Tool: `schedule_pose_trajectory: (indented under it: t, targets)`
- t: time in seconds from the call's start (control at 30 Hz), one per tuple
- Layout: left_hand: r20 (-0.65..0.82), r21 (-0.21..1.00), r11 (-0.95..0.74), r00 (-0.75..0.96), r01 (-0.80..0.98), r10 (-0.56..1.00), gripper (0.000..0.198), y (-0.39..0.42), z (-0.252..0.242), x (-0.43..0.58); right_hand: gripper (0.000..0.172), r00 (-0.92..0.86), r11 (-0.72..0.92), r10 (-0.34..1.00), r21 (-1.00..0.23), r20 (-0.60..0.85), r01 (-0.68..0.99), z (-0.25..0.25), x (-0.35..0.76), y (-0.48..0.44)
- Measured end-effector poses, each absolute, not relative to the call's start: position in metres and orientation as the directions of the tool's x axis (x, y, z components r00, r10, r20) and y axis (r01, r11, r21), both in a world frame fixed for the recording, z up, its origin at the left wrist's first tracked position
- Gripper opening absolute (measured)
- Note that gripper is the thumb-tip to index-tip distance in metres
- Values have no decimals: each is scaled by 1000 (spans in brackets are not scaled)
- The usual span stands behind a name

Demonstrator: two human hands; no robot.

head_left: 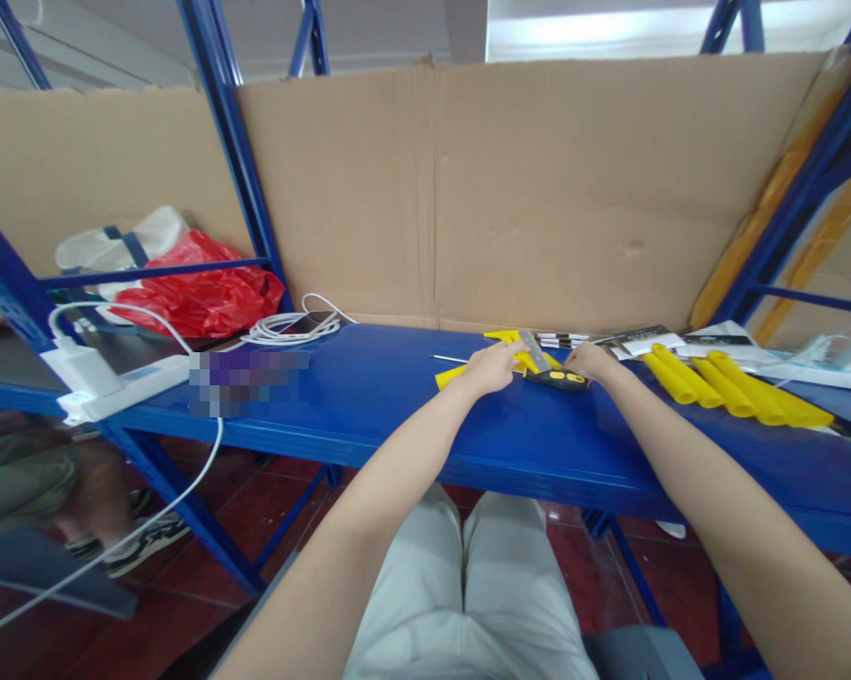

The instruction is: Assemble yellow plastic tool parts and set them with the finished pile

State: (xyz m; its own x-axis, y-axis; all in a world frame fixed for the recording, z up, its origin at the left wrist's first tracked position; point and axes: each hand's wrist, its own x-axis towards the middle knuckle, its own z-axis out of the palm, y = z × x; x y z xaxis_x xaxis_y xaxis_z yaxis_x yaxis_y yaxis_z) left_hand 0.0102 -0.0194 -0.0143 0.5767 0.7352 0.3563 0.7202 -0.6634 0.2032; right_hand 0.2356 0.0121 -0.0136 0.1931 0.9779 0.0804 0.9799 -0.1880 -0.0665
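Scraper, with its black-and-yellow handle and flat metal blade, lies on the blue shelf straight ahead of you, between your two hands and on top of some flat yellow plastic pieces. Your left hand rests on those yellow pieces with its fingertips up against the blade end. Your right hand touches the handle end, its fingers curled low. From this angle you cannot tell whether either hand is truly clamped on the tool or only resting on it. Close on your right lies a row of yellow tubes, near your right forearm, with papers and cards just behind them and a few pens just beyond the tool. A thin metal rod lies just left of your left hand. Further left sit a coiled white cable, a white power strip with a charger plugged in, and a red plastic bag behind the blue upright. A cardboard sheet closes off the back of the shelf. The tool's long axis runs slantwise: the handle lies toward your right hand, and the blade points up and to the left, away from you toward the cardboard.
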Motion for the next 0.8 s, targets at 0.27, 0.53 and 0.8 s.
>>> schedule_pose_trajectory:
  t: [0.27,0.53,0.8]
  targets:
    - [370,204,-672,579,712,726,44,-17,-17,11,25,100,-107,989,62,110,992,-10,232,13]
    - [365,195,-681,592,706,718,45,-15,-17,11,33,88,-94,995,120,52,988,-4,222,10]
    - [363,164,-625,543,763,758,46,-14,-18,8,25,73,-78,995,74,70,994,-4,228,4]
